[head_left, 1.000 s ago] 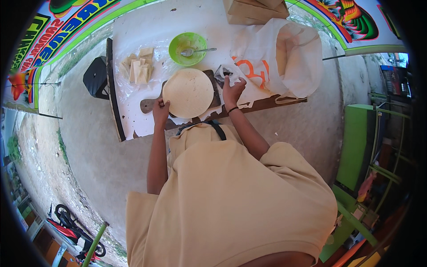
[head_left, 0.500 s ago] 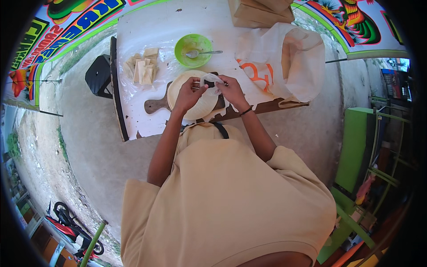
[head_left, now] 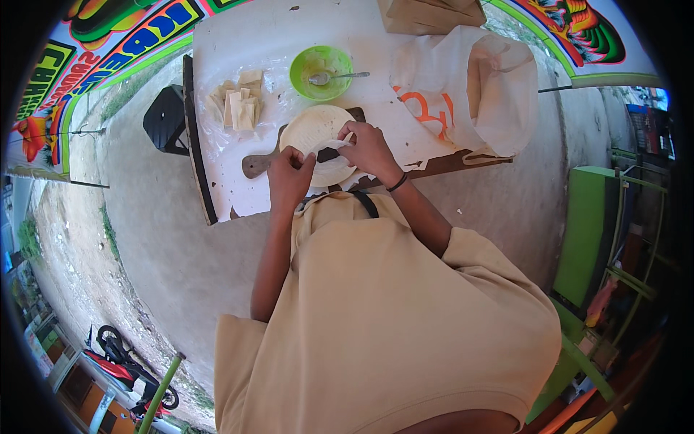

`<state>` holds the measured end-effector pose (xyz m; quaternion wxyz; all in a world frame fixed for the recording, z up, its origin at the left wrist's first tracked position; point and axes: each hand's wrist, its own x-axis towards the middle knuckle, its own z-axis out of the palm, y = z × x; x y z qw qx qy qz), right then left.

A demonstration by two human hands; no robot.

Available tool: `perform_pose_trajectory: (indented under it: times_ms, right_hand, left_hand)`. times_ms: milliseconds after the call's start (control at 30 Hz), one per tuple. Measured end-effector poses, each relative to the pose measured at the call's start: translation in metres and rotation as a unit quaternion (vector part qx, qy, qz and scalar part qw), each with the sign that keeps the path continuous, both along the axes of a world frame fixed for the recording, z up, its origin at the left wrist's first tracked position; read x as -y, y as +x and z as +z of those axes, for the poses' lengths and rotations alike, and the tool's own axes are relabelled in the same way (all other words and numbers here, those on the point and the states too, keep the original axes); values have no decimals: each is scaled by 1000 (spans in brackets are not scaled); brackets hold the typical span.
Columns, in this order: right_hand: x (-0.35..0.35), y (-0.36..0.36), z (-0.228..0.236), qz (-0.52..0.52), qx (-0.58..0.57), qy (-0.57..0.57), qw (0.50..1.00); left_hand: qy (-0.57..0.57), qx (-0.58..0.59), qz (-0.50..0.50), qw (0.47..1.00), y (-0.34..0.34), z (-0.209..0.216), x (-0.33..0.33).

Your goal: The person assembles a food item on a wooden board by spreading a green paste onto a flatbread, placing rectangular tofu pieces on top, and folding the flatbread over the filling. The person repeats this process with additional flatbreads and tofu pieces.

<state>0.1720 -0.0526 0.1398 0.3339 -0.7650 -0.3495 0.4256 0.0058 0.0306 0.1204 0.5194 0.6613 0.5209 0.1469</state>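
Note:
Both of my hands meet over a stack of pale round sheets (head_left: pixel 309 129), which lies on a wooden board with a handle (head_left: pixel 254 166). Between them stretches a thin, whitish translucent sheet (head_left: pixel 341 147) with a dark patch in its middle; whether that is a filling or a gap, I cannot tell. My left hand (head_left: pixel 290 176) pinches its left edge, thumb against fingertips. At the upper right edge, my right hand (head_left: pixel 369 150) holds it with bent fingers. Just beyond stands a green bowl (head_left: pixel 303 81) with a metal spoon (head_left: pixel 336 76) in it.
Several flat beige pieces (head_left: pixel 242 108) lie piled on clear plastic at the table's left. A large whitish bag (head_left: pixel 463 87) stands open at the right, with a brown box (head_left: pixel 432 16) behind it. A dark stool (head_left: pixel 165 119) is beside the table.
My hands have moved apart and lower, and the whitish sheet is spread wider between them. The dark patch shows larger. The whole view has shifted slightly.

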Motion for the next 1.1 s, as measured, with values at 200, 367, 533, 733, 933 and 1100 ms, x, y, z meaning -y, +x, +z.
perform_pose_trajectory:
  times_ms: [200,367,533,733,933,1100]
  right_hand:
    - [7,-3,12,54,105,73,990]
    - [12,-1,6,45,38,77,995]
    - [13,-3,15,46,197,27,979]
    - [14,1,27,63,129,4,990]
    - [19,3,25,97,254,-9,962]
    - [12,12,37,117,-6,-65,991]
  left_hand:
    - [28,16,-7,999,-9,29,8]
    - [-39,66,8,997,-10,30,3]
    - [3,15,-41,999,-13,40,10]
    - [52,-3,-19,998,-11,41,18]
    - [97,-35,-30,994,-17,33,22]
    - [75,-19,-18,997,-24,35,21]
